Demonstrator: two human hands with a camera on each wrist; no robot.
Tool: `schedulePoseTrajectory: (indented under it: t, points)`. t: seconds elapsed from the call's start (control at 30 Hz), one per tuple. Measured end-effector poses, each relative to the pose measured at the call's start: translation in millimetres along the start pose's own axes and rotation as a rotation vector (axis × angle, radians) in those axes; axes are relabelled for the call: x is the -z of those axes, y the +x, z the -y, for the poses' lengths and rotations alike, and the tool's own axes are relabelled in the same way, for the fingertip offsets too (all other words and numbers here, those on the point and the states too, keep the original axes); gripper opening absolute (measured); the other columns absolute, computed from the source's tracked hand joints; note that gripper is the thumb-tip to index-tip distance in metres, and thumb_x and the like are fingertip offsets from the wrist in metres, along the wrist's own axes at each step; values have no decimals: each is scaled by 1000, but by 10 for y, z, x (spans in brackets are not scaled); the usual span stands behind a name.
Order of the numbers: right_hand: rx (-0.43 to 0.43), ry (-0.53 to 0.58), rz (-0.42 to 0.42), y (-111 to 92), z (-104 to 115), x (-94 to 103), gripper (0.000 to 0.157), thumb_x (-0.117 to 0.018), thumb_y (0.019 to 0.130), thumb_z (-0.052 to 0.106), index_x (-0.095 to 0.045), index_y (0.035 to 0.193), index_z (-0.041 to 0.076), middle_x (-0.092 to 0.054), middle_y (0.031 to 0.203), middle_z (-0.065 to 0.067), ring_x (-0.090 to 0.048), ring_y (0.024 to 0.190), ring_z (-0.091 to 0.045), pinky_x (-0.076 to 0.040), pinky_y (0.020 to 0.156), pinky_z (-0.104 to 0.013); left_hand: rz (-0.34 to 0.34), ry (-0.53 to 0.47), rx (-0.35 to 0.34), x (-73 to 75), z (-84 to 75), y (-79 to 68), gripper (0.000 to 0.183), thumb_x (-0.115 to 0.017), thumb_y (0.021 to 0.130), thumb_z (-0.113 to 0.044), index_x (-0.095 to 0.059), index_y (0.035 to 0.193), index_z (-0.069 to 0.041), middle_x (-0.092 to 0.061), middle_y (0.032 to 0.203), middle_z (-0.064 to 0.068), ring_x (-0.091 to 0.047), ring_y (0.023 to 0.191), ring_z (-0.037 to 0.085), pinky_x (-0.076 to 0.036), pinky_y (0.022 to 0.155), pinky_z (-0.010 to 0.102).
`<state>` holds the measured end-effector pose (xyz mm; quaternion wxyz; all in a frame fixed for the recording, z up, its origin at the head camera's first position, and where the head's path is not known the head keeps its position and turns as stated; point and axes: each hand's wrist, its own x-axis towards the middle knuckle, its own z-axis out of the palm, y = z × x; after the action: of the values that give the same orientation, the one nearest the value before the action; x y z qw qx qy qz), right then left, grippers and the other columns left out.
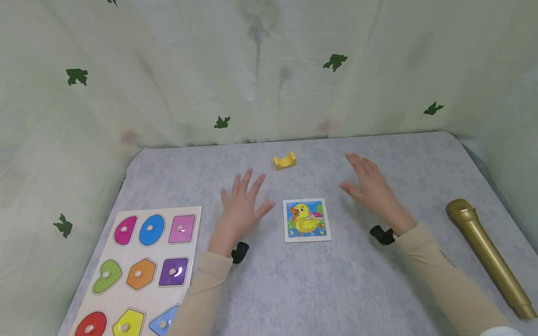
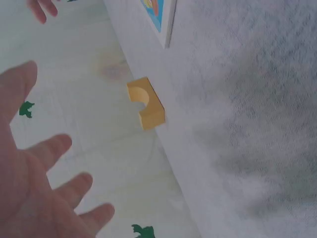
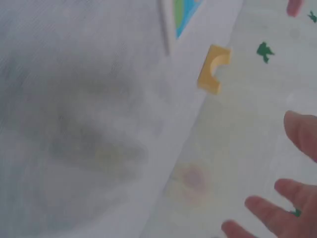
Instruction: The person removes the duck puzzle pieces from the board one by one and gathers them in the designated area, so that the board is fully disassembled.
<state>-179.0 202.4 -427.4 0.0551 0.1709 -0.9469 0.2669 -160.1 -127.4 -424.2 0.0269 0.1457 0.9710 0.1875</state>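
Both left hand [image 1: 240, 217] and right hand [image 1: 375, 191] hover empty, fingers extended, flanking the white-bordered duck picture [image 1: 306, 220].

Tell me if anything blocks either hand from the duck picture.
Nothing visible: only table shows between the duck picture and the left hand or right hand. The yellow block stands farther back.
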Motion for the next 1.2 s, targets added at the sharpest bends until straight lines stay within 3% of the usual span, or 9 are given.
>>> schedulePoseTrajectory:
  t: [0.1,0.23,0.47,0.63,0.87,1.2]
  points:
    - [19,114,81,56,108,-45,72,-62,95,25,-23,151,4,-26,152,-20,-23,137,-40,-21,108,-56,83,-34,-125,-71,-59,-79,71,-54,94,-50,-27,153,-19,-10,159,6,-6,144,33,-7,104,68]
    - [34,232,176,98,214,-182,67,-64,94,19,-30,149,5,-35,148,-17,-36,131,-36,-33,103,-52,192,-71,-242,-213,-122,-199,70,-56,93,-48,-32,151,-17,-17,158,4,-16,143,27,-13,105,65]
    - [128,404,300,162,306,-475,52,-65,90,4,-45,138,-1,-52,133,-18,-51,116,-34,-44,92,-47,310,-95,-308,-433,-209,-358,67,-58,94,-45,-37,149,-15,-25,155,5,-25,140,25,-17,106,62]
    - [130,443,372,234,349,-606,44,-65,88,-1,-52,130,-2,-59,123,-15,-55,108,-29,-46,88,-42,317,-68,-316,-517,-261,-406,64,-57,94,-44,-39,148,-14,-25,155,6,-22,141,24,-17,106,62]
    - [85,411,438,351,439,-721,35,-64,86,-2,-59,121,1,-61,116,-8,-57,102,-22,-48,86,-36,289,-61,-335,-523,-334,-443,62,-60,94,-40,-43,145,-9,-26,155,8,-22,141,26,-15,105,65]
    - [83,383,467,443,514,-760,31,-57,84,-6,-64,114,-2,-63,109,-11,-57,90,-22,-47,82,-35,238,-36,-343,-575,-357,-464,63,-63,92,-38,-42,145,-9,-30,153,8,-25,139,29,-18,104,65]
